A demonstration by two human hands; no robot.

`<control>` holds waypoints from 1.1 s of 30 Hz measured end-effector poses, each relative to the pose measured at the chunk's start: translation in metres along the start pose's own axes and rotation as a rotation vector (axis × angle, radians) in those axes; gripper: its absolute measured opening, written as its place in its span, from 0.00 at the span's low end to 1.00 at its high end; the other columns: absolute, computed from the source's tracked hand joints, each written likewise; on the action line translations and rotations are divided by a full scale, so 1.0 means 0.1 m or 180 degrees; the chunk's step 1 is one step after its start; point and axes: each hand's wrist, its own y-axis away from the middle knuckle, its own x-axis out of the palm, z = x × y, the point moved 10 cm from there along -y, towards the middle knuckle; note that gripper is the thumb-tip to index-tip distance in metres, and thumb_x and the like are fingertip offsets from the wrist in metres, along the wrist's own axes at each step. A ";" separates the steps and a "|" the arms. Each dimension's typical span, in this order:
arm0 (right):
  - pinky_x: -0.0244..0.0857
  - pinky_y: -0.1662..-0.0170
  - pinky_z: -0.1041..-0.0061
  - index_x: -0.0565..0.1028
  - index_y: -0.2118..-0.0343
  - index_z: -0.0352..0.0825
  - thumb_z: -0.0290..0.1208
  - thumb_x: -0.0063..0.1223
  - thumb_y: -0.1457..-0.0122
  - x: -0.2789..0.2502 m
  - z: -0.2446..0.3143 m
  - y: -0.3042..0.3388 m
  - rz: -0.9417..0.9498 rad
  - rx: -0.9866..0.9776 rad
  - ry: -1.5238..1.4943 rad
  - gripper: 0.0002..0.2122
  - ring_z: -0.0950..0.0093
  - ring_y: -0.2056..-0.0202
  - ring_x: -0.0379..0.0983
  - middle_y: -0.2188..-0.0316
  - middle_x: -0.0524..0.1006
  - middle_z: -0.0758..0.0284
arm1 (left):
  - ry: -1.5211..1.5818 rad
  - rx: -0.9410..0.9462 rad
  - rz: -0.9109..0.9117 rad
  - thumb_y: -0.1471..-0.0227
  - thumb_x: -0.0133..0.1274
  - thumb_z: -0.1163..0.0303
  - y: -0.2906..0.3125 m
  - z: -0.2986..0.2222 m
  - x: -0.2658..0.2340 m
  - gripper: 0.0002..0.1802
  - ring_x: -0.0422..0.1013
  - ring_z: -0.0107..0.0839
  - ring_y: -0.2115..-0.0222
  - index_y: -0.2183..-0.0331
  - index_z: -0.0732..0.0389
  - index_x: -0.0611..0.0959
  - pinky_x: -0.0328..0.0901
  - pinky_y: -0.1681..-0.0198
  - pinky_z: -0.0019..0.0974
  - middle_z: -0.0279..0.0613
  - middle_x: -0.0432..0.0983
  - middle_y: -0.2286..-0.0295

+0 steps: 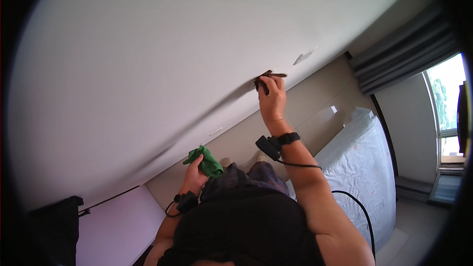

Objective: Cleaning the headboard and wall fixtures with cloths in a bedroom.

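Head view: the right hand [272, 99], arm raised, pinches a small dark object [266, 77] in its fingers [277, 83] against the white wall [148, 69]. Lower, the left hand [193, 175] clenches a green cloth [207, 161]. A covered mattress [364, 167] lies right of the fingers, beyond it grey curtains [404, 49] and a window [446, 103].

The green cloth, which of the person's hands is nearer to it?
Left. The left hand grips the green cloth low by the wall; the right hand is raised well above it, pressing a dark object against the white wall.
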 end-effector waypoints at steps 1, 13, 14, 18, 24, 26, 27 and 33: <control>0.65 0.64 0.71 0.74 0.68 0.37 0.21 0.55 0.56 0.02 0.02 0.04 0.0002 0.0004 -0.0015 0.10 0.64 0.66 0.69 0.68 0.70 0.64 | -0.0003 -0.0005 0.0003 0.50 0.50 0.73 0.00 0.00 0.01 0.11 0.69 0.36 0.62 0.62 0.58 0.74 0.65 0.57 0.43 0.39 0.73 0.65; 0.65 0.64 0.71 0.75 0.69 0.37 0.21 0.55 0.56 -0.14 -0.30 -0.15 -0.0181 0.0320 -0.0138 0.09 0.64 0.66 0.69 0.68 0.70 0.64 | -0.0094 -0.0099 -0.0152 0.50 0.50 0.73 0.03 0.00 0.02 0.10 0.70 0.36 0.63 0.62 0.60 0.74 0.65 0.57 0.43 0.40 0.73 0.66; 0.65 0.64 0.71 0.74 0.69 0.36 0.20 0.55 0.55 -0.15 -0.39 -0.17 -0.0216 0.0451 -0.0024 0.08 0.63 0.66 0.69 0.68 0.70 0.63 | -0.0102 -0.0077 -0.0190 0.50 0.50 0.73 0.03 0.00 0.00 0.10 0.70 0.36 0.63 0.62 0.60 0.74 0.65 0.57 0.44 0.40 0.73 0.65; 0.65 0.64 0.71 0.74 0.70 0.36 0.21 0.55 0.56 -0.05 -0.01 -0.11 0.0061 -0.0158 -0.0043 0.08 0.63 0.66 0.69 0.67 0.70 0.63 | -0.0094 -0.0110 -0.0168 0.50 0.50 0.73 0.00 0.00 -0.06 0.10 0.69 0.36 0.62 0.62 0.60 0.74 0.65 0.56 0.44 0.40 0.73 0.65; 0.65 0.64 0.72 0.75 0.69 0.36 0.20 0.53 0.54 -0.17 -0.25 -0.25 -0.0222 0.0496 -0.0070 0.08 0.66 0.66 0.69 0.68 0.70 0.65 | -0.0058 -0.0098 -0.0068 0.49 0.50 0.73 0.01 0.00 -0.01 0.10 0.69 0.36 0.61 0.62 0.59 0.74 0.64 0.56 0.44 0.40 0.72 0.64; 0.65 0.64 0.72 0.75 0.69 0.36 0.20 0.53 0.54 -0.09 -0.09 -0.21 -0.0114 0.0176 0.0046 0.08 0.66 0.66 0.69 0.68 0.70 0.65 | -0.0052 -0.0124 -0.0097 0.49 0.49 0.73 0.02 -0.02 -0.04 0.10 0.69 0.36 0.62 0.62 0.59 0.74 0.65 0.56 0.44 0.40 0.72 0.65; 0.66 0.64 0.72 0.74 0.69 0.36 0.20 0.53 0.54 -0.05 0.01 -0.19 -0.0064 -0.0144 0.0148 0.08 0.66 0.66 0.69 0.68 0.70 0.66 | -0.0045 -0.0156 -0.0117 0.49 0.49 0.73 0.03 -0.02 -0.04 0.09 0.69 0.37 0.62 0.62 0.59 0.74 0.65 0.56 0.44 0.40 0.72 0.65; 0.65 0.63 0.72 0.74 0.69 0.35 0.22 0.53 0.55 -0.08 -0.30 -0.25 -0.0174 0.0860 -0.0148 0.08 0.65 0.65 0.69 0.67 0.70 0.64 | -0.0088 -0.0164 -0.0062 0.49 0.49 0.72 0.04 -0.03 -0.03 0.09 0.69 0.37 0.62 0.62 0.60 0.74 0.65 0.56 0.45 0.40 0.72 0.65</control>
